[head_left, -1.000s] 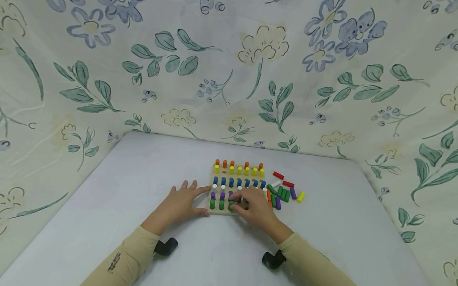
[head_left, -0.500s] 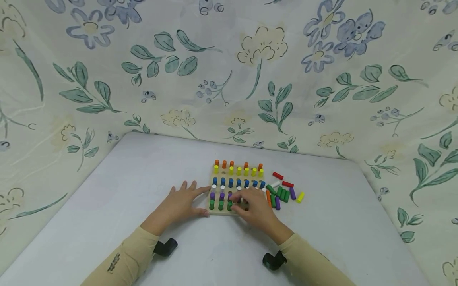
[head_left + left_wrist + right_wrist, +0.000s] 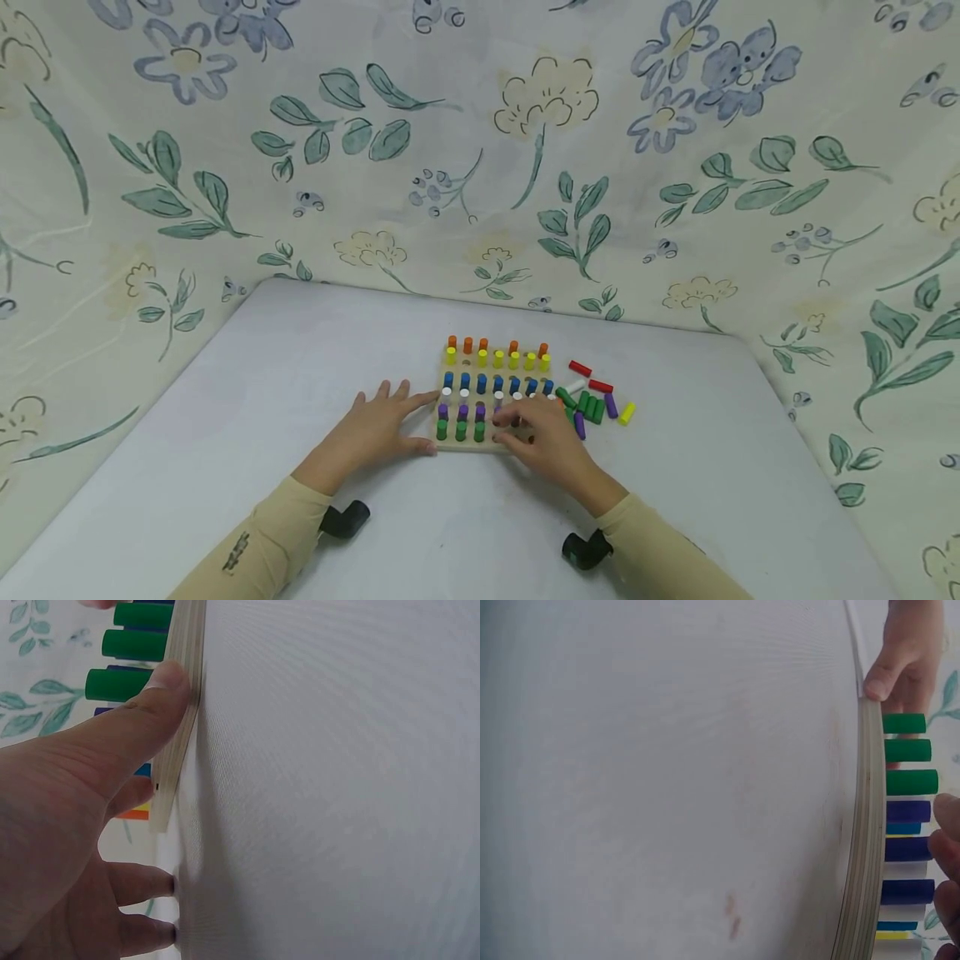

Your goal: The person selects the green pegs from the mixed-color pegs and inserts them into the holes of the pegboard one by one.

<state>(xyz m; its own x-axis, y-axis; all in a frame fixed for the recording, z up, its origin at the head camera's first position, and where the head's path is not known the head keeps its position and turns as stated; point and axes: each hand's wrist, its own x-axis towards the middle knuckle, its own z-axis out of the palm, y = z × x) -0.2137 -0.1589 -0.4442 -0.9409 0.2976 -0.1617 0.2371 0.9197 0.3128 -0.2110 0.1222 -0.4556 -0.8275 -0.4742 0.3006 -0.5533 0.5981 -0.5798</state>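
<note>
A wooden pegboard (image 3: 465, 447) lies on the table, with coloured pegs upright in rows. My left hand (image 3: 371, 429) has its fingers spread at the board's left side; the thumb (image 3: 161, 690) touches the near corner and the index fingertip reaches the left edge. Over the near rows hovers my right hand (image 3: 551, 437), thumb and fingers apart, with no peg visible between them. Just left of it stands the third green peg (image 3: 479, 432) of the front row. In the right wrist view, fingertips (image 3: 946, 855) show beside purple pegs (image 3: 909, 891). The right hand hides part of the board.
Loose pegs lie right of the board: red pegs (image 3: 601, 387), green pegs (image 3: 592, 407), purple pegs (image 3: 611, 406) and a yellow peg (image 3: 627, 413). Black wrist mounts (image 3: 347, 520) hang under both sleeves. A floral cloth (image 3: 480, 167) rises behind the table.
My right thumb and finger, earlier at the third green peg, have let it go and shifted right. The peg stands in the board. My left hand has stayed in place.
</note>
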